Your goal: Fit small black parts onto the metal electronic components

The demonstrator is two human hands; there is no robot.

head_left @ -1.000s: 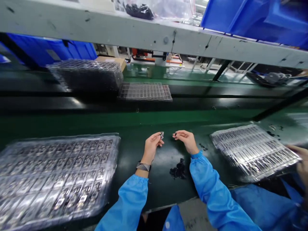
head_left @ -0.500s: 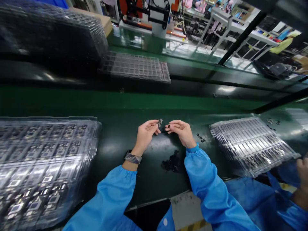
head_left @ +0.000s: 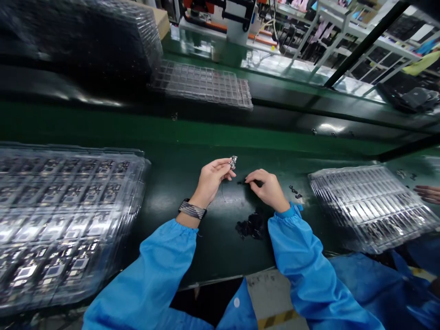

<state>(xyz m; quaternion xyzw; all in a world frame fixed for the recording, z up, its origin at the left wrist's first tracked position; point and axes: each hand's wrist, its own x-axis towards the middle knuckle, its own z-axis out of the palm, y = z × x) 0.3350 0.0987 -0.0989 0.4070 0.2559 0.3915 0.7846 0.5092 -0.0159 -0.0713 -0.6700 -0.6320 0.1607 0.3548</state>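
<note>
The right hand [head_left: 267, 189] has dropped to the table [head_left: 192, 183], fingers closing on a small black piece [head_left: 242, 182], while the left hand [head_left: 211, 179] still pinches the small metal part [head_left: 233, 162] just above.

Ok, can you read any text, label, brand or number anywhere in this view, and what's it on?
None can be read.
Small metal part in the left hand: any marking too small to tell.
Parts in the left tray stack: blurred.
Right tray stack: only glare.
Right hand rests on the green belt: no print shows.
</note>
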